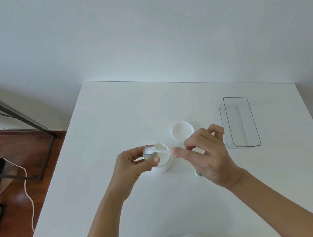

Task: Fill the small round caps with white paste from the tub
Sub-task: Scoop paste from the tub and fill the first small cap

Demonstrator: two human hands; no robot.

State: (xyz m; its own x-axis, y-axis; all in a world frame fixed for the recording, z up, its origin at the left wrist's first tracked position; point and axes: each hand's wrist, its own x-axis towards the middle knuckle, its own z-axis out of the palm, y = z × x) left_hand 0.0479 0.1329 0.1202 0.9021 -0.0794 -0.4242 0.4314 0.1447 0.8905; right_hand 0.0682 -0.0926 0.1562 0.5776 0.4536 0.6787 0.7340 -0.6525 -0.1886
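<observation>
Beside tub (163,161): lid (182,130), clear tray (240,122).

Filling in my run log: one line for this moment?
left hand holds small cap over tub | right hand spoons paste with white spatula | lid off

A room in a home, with a plain white table as the work spot.

The white table (169,105) stands against a bare pale wall (142,27) filling the upper half of the frame. At lower left lies a glossy reddish wooden floor (14,226) with a loose white cord (29,199) trailing across it. A black metal furniture frame (26,120) stands at the left, and a bare foot (12,171) rests on the floor beside it.
</observation>
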